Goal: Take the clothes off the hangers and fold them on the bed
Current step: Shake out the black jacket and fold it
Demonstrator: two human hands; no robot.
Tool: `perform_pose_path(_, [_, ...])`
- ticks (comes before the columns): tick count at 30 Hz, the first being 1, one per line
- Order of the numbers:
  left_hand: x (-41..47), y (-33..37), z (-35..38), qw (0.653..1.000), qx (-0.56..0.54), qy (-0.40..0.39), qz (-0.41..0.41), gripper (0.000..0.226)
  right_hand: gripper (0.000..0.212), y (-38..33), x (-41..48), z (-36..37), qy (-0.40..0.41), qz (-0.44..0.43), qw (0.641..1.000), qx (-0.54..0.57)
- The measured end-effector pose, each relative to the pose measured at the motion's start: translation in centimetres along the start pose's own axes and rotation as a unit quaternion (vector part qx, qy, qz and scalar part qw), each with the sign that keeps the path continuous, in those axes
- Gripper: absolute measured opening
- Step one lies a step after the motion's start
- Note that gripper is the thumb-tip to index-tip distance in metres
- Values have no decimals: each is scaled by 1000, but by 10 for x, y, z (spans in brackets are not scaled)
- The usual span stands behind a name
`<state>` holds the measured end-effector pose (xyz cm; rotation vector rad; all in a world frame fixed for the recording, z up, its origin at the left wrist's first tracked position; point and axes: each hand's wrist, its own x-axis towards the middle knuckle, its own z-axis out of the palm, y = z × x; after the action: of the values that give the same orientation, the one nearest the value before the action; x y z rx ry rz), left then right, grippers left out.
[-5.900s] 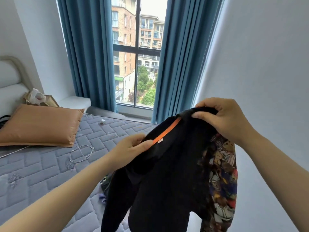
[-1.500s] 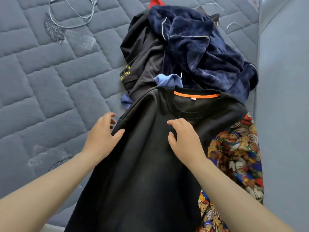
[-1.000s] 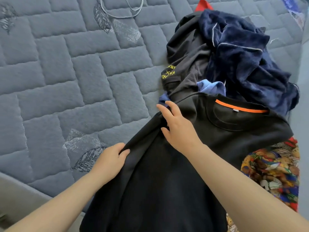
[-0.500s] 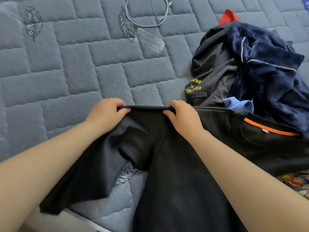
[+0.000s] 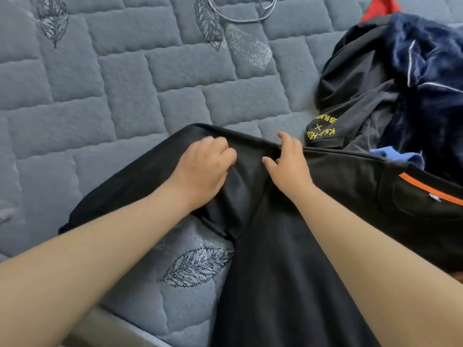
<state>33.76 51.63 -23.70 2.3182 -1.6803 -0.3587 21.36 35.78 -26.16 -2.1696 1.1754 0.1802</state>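
A black T-shirt [image 5: 288, 259] with an orange stripe inside its collar lies spread on the grey quilted bed [image 5: 120, 101]. One sleeve stretches out to the left. My left hand [image 5: 204, 164] sits on that sleeve just below its upper edge, blurred, fingers curled into the cloth. My right hand [image 5: 288, 164] pinches the shirt's upper edge at the shoulder seam, a hand's width to the right. No hanger shows.
A heap of clothes lies at the right: a dark grey shirt with yellow lettering [image 5: 350, 103], a navy velvet garment [image 5: 431, 78], bits of blue and red cloth. A grey cable [image 5: 250, 13] lies on the mattress at the top. The bed's near edge runs along the bottom left.
The sleeve has been pulled out to the left and now lies flat on the mattress. My left hand has dropped from the sleeve's upper edge onto its surface. My right hand stays at the shoulder.
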Motion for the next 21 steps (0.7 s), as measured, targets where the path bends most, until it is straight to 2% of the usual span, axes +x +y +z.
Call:
perform_pose_path(2, [-30, 19, 15, 994, -61, -90, -10, 13, 64, 1, -17, 8, 29, -29, 999, 22])
perform_pose_path(3, [-45, 27, 25, 987, -94, -120, -50, 13, 63, 3, -28, 12, 35, -43, 998, 30])
perform_pose_path(5, [-73, 37, 42, 952, -196, -132, -196, 14, 58, 6, -53, 21, 30, -58, 997, 46])
perform_pose_path(7, [-95, 39, 55, 880, -288, -104, -363, 24, 49, 13, -81, 31, 17, -51, 997, 61])
perform_pose_path(9, [-109, 38, 63, 805, -347, -82, -474, 33, 39, 20, -107, 42, 3, -23, 998, 67])
perform_pose_path(13, [-112, 40, 66, 672, -486, -23, -558, 30, 21, 31, -152, 65, -52, 37, 997, 47])
perform_pose_path(15, [-104, 38, 62, 619, -528, 40, -580, 45, 24, 33, -168, 74, -80, 62, 994, 48])
perform_pose_path(16, [-99, 36, 59, 605, -536, 70, -584, 54, 26, 34, -172, 78, -86, 71, 992, 52])
perform_pose_path(18, [-91, 30, 51, 604, -534, 104, -582, 68, 28, 33, -176, 81, -86, 80, 992, 48])
perform_pose_path(19, [-88, 28, 48, 613, -526, 111, -578, 67, 28, 32, -175, 81, -82, 79, 993, 42])
perform_pose_path(21, [-87, 25, 43, 631, -511, 124, -570, 44, 27, 28, -171, 79, -69, 69, 995, 31])
